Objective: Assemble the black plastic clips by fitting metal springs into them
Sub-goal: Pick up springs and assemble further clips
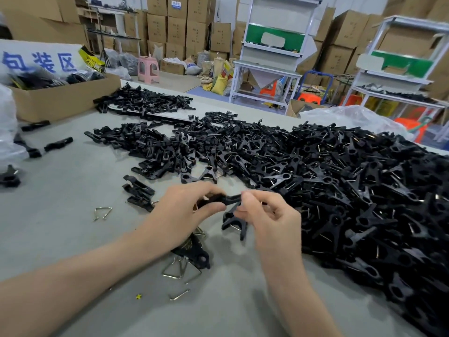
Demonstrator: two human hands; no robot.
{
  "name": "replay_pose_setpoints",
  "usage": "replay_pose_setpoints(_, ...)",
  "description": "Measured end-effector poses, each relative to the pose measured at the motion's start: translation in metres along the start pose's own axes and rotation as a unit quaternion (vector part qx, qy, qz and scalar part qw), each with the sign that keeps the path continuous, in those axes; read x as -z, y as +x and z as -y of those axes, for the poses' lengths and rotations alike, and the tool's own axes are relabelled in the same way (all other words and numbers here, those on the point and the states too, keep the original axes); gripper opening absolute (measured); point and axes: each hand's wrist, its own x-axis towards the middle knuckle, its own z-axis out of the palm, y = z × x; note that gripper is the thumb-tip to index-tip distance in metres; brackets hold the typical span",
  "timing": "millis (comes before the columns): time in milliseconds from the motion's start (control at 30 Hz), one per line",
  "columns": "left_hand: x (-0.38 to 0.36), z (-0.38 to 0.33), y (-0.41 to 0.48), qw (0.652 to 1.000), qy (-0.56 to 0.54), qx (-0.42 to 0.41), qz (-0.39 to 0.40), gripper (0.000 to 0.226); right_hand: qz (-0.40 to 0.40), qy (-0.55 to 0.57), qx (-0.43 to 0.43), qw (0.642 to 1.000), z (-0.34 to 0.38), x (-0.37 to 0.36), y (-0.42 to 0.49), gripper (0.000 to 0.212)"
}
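My left hand (184, 207) and my right hand (269, 215) meet over the grey table (73, 239), both gripping one black plastic clip (229, 199) between their fingertips. The clip's jaws splay downward below my right fingers. A few loose metal springs (181, 267) lie on the table beneath my left wrist, beside a black clip half (194, 251). Another spring (102, 212) lies alone to the left. Whether a spring sits in the held clip is hidden by my fingers.
A big heap of assembled clips (352, 190) fills the right side. Unassembled clip halves (155, 147) are spread across the middle and back. A cardboard box (60, 98) stands at the back left, a plastic bag (352, 117) at the back right.
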Motion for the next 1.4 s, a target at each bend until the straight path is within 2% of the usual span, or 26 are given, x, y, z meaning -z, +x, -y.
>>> replay_pose_setpoints(33, 0.002, 0.002, -0.001, 1.000, -0.007, -0.004, -0.001, 0.017, 0.016, -0.038, 0.023, 0.999, 0.002, -0.001, -0.002, 0.005)
replay_pose_setpoints(100, 0.007, 0.004, -0.003, 1.000, -0.008, -0.026, 0.012, 0.019, 0.034, -0.081, 0.041, 0.995, 0.002, -0.002, -0.004, 0.004)
replay_pose_setpoints(233, 0.008, 0.007, -0.006, 0.999, -0.023, -0.015, 0.028, 0.024, 0.041, -0.022, -0.003, 0.999, 0.002, -0.005, -0.005, 0.015)
replay_pose_setpoints(300, 0.006, 0.008, -0.005, 0.998, -0.058, 0.028, 0.017, 0.026, 0.027, 0.010, -0.029, 0.999, 0.002, -0.004, -0.005, 0.018)
replay_pose_setpoints(433, 0.006, 0.011, -0.003, 0.987, -0.135, 0.092, 0.009, 0.018, -0.007, 0.006, -0.040, 0.999, 0.001, -0.001, -0.004, 0.019)
replay_pose_setpoints(600, 0.004, 0.010, -0.005, 0.984, -0.142, 0.093, 0.052, 0.017, -0.027, 0.026, -0.036, 0.999, 0.001, -0.001, -0.005, 0.012)
replay_pose_setpoints(767, 0.003, 0.010, -0.005, 0.965, -0.221, 0.144, -0.001, 0.017, -0.084, 0.063, -0.022, 0.994, 0.002, -0.004, -0.005, 0.019)
replay_pose_setpoints(833, 0.003, 0.011, -0.005, 0.977, -0.178, 0.119, 0.005, 0.016, -0.100, 0.093, -0.022, 0.990, 0.002, -0.006, -0.006, 0.019)
replay_pose_setpoints(933, 0.002, 0.011, -0.006, 0.981, -0.152, 0.115, 0.031, 0.024, -0.098, 0.110, -0.032, 0.988, 0.002, -0.009, -0.007, 0.018)
replay_pose_setpoints(1133, 0.004, 0.017, -0.006, 0.967, -0.219, 0.128, 0.014, 0.046, -0.075, 0.090, -0.032, 0.993, 0.000, -0.013, -0.009, 0.015)
replay_pose_setpoints(1400, 0.003, 0.008, -0.005, 0.942, -0.306, 0.122, 0.070, 0.071, -0.033, 0.037, 0.009, 0.999, -0.001, -0.015, -0.010, 0.015)
